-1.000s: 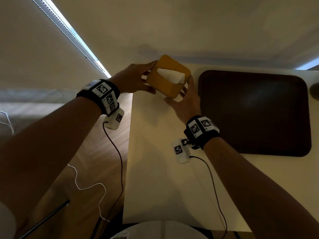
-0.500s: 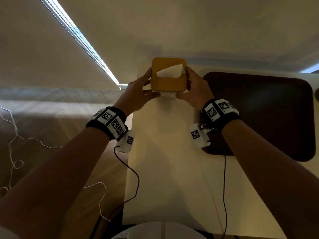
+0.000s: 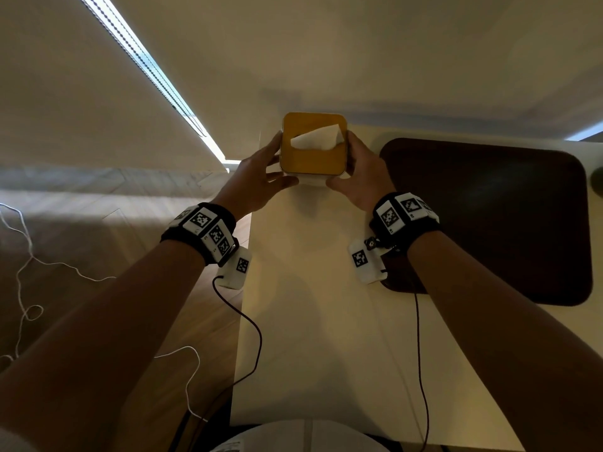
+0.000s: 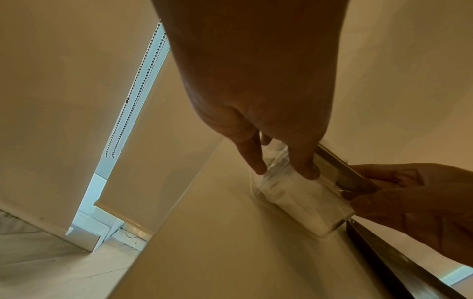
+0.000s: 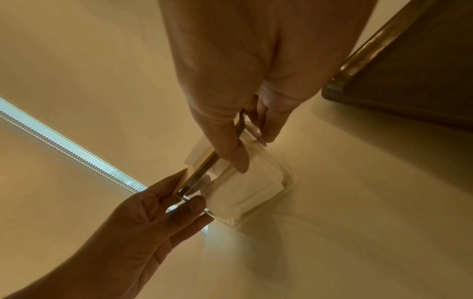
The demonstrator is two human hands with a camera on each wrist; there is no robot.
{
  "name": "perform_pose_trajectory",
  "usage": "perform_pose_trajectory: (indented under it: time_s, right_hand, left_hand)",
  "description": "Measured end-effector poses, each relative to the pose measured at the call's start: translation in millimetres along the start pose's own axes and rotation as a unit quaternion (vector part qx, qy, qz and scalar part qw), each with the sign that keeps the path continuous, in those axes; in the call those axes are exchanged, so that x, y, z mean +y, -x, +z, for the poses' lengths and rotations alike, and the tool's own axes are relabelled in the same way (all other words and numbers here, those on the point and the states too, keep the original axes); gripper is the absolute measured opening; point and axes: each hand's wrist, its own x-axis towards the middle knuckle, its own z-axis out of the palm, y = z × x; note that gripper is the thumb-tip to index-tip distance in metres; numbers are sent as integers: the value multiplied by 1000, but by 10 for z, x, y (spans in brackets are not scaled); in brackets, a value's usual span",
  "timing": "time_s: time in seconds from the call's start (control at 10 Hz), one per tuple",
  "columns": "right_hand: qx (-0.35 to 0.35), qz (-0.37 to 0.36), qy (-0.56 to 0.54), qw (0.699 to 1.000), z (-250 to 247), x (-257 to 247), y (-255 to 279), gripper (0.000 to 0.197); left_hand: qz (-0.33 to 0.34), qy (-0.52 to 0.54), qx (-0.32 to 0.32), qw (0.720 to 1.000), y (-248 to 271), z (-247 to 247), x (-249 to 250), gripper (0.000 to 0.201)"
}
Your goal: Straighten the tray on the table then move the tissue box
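The tissue box has a yellow-gold lid, clear walls and a white tissue sticking out. It stands squared at the table's far left corner. My left hand holds its left side and my right hand holds its right side, thumbs at the near face. In the left wrist view the box shows clear walls with my fingers on it. In the right wrist view the box sits between both hands. The dark brown tray lies flat, right of the box.
The cream table has its left edge just beside the box, with wooden floor below. A wall rises right behind the box. A dark round object sits at the far right edge. Cables hang from both wrists.
The box was tilted and lifted a second ago; both hands turned it square and brought it to the far left corner. The hands still hold its sides.
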Motion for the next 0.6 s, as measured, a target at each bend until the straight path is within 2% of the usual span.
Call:
perform_pose_trajectory:
  time_s: [0.2,0.3,0.4,0.5,0.6]
  right_hand:
    - [1,21,19,1000,2,18,2,86]
    - [-15,68,43,997,-14,14,24,102]
    - [-12,120,66,991,-36,31,130,106]
    - [-9,128,88,988,-89,-45,387,96]
    - [-9,127,89,988,-120,-20,762,82]
  left_hand:
    - [4,-27,1,1000,9,14,-6,95]
    - [2,-79,-13,997,37,-43,0,100]
    - [-30,-113,-14,993,163,-70,-8,104]
    - [-37,-138,-13,990,404,-71,34,101]
    - [-17,-135,-13,991,778,16,-9,93]
